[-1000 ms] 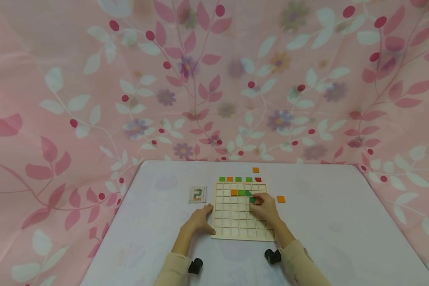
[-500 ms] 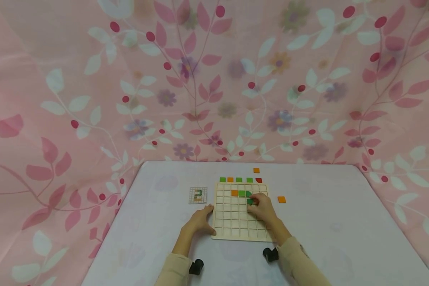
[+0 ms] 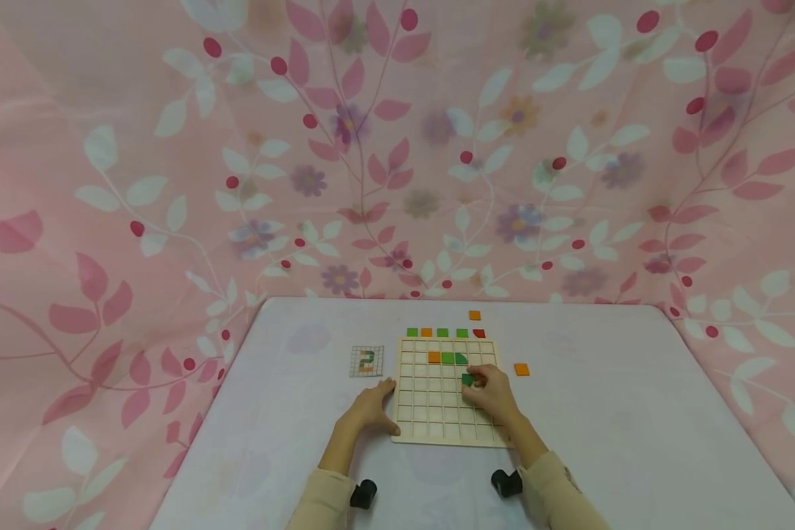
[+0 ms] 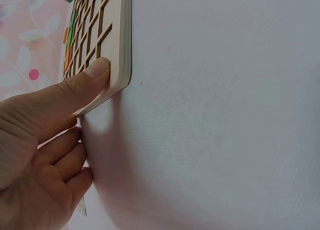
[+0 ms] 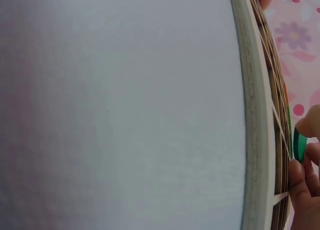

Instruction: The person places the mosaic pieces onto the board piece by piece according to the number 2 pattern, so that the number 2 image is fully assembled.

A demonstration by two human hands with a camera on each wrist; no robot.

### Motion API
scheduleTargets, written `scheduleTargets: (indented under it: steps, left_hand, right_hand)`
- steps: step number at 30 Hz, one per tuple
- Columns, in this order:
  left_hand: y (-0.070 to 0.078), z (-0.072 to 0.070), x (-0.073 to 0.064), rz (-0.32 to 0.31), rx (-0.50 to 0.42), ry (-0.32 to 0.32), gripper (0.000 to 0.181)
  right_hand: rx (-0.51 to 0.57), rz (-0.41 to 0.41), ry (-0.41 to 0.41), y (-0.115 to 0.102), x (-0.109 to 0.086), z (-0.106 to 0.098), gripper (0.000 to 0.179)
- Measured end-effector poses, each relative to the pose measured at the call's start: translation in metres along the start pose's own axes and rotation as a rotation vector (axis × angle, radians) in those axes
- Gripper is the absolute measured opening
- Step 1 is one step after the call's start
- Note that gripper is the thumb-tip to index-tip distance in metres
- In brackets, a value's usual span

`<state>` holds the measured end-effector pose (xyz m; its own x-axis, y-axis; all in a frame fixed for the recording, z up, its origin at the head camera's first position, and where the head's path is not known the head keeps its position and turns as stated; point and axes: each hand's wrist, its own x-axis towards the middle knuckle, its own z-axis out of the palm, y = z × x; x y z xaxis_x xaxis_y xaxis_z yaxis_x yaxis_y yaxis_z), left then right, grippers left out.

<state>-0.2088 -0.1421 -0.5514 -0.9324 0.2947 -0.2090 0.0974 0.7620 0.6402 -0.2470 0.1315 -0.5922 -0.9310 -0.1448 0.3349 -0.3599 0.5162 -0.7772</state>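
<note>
A square wooden grid board (image 3: 437, 397) lies on the table. My left hand (image 3: 368, 409) is at its left edge; in the left wrist view the thumb (image 4: 75, 89) rests on the board's corner, the other fingers lying beside and below the edge. Over the board's right half, my right hand (image 3: 493, 392) pinches a dark green tile (image 3: 467, 380) between thumb and fingers. The right wrist view shows this tile (image 5: 299, 145) tilted, close to the grid. An orange tile (image 3: 434, 357), a light green tile (image 3: 447, 358) and a rounded dark green tile (image 3: 461, 358) sit side by side in one row.
Behind the board stands a row of several tiles, including a red one (image 3: 479, 333). One orange tile (image 3: 475, 315) lies farther back, another orange tile (image 3: 521, 369) to the right. A patterned grid card (image 3: 366, 361) is left of the board. A floral cloth hangs behind the table.
My right hand, with the dark green tile, has shifted slightly left, then back right and a little nearer, uncovering the rounded tile in the row. The left hand has stayed in place.
</note>
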Motion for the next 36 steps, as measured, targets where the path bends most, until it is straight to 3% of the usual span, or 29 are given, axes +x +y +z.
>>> scheduleTargets:
  steps: [10, 15, 20, 23, 26, 32, 36]
  left_hand:
    - [-0.002, 0.002, 0.001, -0.009, -0.008, -0.002, 0.094]
    - [-0.001, 0.001, 0.000, -0.004, -0.008, -0.006, 0.094]
    - [-0.002, 0.001, 0.001, -0.005, -0.017, -0.005, 0.094]
    - [-0.002, 0.002, 0.001, -0.003, -0.018, -0.003, 0.094]
    - [-0.003, 0.003, 0.001, 0.000, -0.024, -0.002, 0.094]
    - [-0.002, 0.002, 0.001, -0.004, -0.029, -0.002, 0.094]
    - [-0.002, 0.001, 0.001, -0.006, -0.026, -0.003, 0.094]
  right_hand:
    - [-0.138, -0.010, -0.123, -0.008, 0.003, -0.001, 0.024]
    - [-0.172, -0.119, -0.135, -0.005, 0.001, 0.001, 0.019]
    - [-0.208, -0.268, -0.090, -0.001, -0.002, 0.005, 0.013]
    - [-0.204, -0.305, -0.072, -0.001, -0.003, 0.004, 0.012]
    - [-0.169, -0.249, -0.060, -0.001, -0.003, 0.003, 0.013]
    - [-0.053, -0.030, 0.021, 0.002, -0.003, 0.003, 0.017]
    - [-0.032, -0.014, 0.041, 0.005, -0.003, 0.005, 0.017]
